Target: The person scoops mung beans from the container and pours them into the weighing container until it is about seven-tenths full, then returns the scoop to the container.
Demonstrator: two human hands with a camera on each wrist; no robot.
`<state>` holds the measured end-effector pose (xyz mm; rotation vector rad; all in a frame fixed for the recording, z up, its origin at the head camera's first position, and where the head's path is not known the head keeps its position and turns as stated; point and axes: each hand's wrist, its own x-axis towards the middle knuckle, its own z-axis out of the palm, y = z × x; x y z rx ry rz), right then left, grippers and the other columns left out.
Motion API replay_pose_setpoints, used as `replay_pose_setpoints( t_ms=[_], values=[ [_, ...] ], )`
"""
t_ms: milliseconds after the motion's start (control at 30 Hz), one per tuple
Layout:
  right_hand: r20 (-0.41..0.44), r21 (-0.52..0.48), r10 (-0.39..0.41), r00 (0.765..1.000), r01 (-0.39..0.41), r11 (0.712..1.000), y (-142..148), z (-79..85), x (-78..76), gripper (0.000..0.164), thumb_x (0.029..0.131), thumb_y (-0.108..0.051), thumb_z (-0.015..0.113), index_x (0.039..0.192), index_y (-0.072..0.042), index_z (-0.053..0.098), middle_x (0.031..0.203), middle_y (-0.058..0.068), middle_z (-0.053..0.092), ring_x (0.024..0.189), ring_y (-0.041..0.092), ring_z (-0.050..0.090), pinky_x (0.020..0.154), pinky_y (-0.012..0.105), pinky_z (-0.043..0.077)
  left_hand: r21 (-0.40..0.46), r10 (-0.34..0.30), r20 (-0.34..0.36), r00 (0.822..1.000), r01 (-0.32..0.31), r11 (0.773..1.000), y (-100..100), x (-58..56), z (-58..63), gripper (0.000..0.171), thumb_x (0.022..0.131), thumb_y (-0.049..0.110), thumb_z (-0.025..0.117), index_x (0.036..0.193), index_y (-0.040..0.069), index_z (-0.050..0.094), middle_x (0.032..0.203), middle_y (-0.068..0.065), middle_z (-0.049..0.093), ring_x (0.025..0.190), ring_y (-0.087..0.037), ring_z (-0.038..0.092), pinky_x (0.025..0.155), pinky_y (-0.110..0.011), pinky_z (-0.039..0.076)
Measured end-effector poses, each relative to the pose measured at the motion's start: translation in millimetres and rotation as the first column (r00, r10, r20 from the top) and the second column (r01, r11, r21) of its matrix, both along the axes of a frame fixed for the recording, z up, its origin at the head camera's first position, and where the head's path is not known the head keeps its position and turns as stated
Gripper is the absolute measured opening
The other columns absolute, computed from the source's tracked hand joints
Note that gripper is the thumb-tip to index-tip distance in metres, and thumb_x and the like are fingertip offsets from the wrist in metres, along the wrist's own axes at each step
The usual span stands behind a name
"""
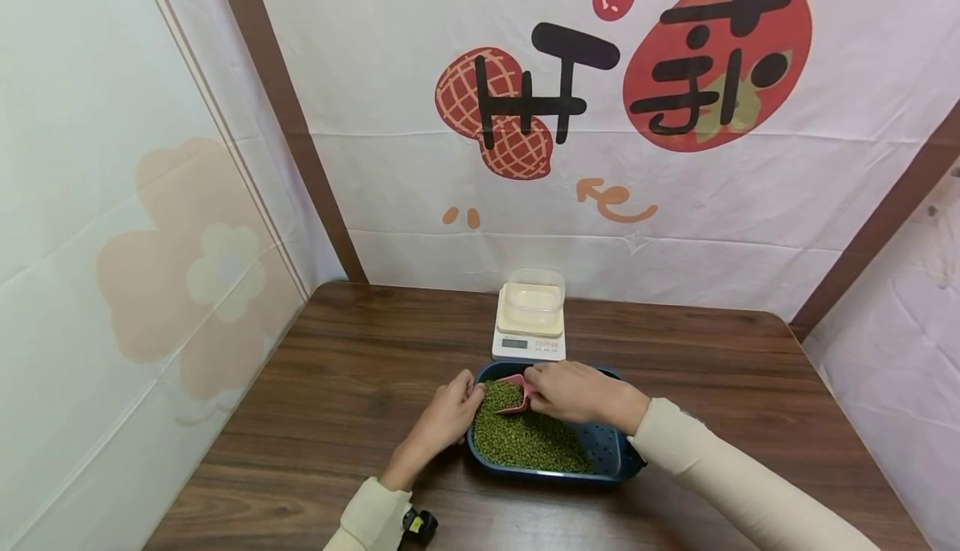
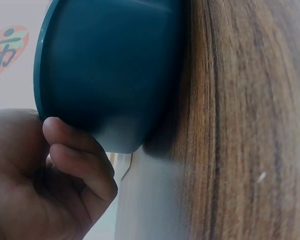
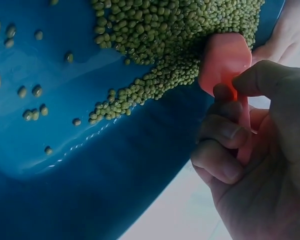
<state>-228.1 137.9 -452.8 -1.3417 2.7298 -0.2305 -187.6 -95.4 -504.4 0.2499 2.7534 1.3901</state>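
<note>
A blue basin [image 1: 540, 474] holds green mung beans [image 1: 528, 443], heaped toward its left side. My right hand [image 1: 573, 393] grips the handle of a pink scoop [image 1: 514, 394], whose bowl is among the beans at the far left part of the basin. In the right wrist view, fingers and thumb wrap the scoop's handle [image 3: 244, 125]. At the basin's left rim, my left hand [image 1: 448, 411] pinches the edge between thumb and curled fingers, as the left wrist view shows on the basin wall [image 2: 110, 65].
Behind the basin stands a white kitchen scale [image 1: 528, 346] with a clear plastic container [image 1: 536, 294] on it. Everything rests on a brown wooden table [image 1: 360, 368]. Printed cloth walls [image 1: 375, 117] rise behind the table and at its sides.
</note>
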Motion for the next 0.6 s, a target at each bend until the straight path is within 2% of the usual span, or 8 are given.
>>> replay_pose_setpoints(
  t_ms=[300, 600],
  values=[
    [0.092, -0.024, -0.007, 0.996, 0.009, 1.000, 6, -1.2, -4.0, 0.017, 0.100, -0.022, 0.047, 0.083, -0.020, 0.045, 0.071, -0.006, 0.040, 0.057, 0.009, 0.036, 0.053, 0.024, 0.029, -0.004, -0.012, -0.006, 1.000, 0.012, 1.000, -1, -0.6, -1.1, 0.026, 0.104, 0.022, 0.044, 0.081, 0.010, 0.041, 0.053, 0.001, 0.045, 0.032, -0.011, 0.046, 0.030, -0.024, 0.042],
    [0.192, -0.039, -0.035, 0.981, 0.043, 0.998, 12, 0.5, -5.0, 0.015, 0.102, -0.026, 0.044, 0.088, -0.021, 0.046, 0.073, -0.005, 0.047, 0.055, 0.007, 0.041, 0.050, 0.022, 0.032, -0.013, -0.019, -0.010, 1.000, 0.019, 1.000, -2, -0.2, -1.4, 0.028, 0.105, 0.023, 0.042, 0.081, 0.009, 0.040, 0.056, 0.000, 0.044, 0.033, -0.012, 0.047, 0.031, -0.025, 0.044]
  ],
)
